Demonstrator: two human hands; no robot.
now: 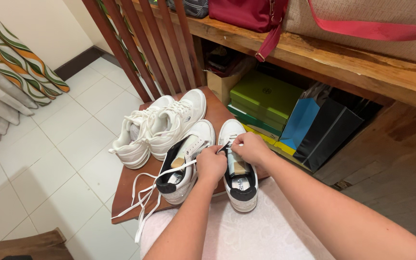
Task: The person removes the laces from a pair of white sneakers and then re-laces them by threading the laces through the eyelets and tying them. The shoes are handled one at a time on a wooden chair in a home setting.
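Two white sneakers with black heel collars stand side by side on a brown wooden stool [126, 192]. My right hand [250, 147] rests over the tongue of the right sneaker [239, 190], pinching its lace. My left hand [211, 163] is between the two shoes, closed on the same white lace [145, 190], whose long ends trail across the left sneaker [184, 166] and hang off the stool's front edge. Both forearms reach in from the bottom of the view.
A second pair of white laced sneakers [157, 127] stands at the stool's far end. Green shoe boxes [263, 96], a blue bag [299, 123] and a black bag [331, 132] sit under a wooden shelf [343, 65]. White cloth [246, 236] covers my lap. White floor tiles lie left.
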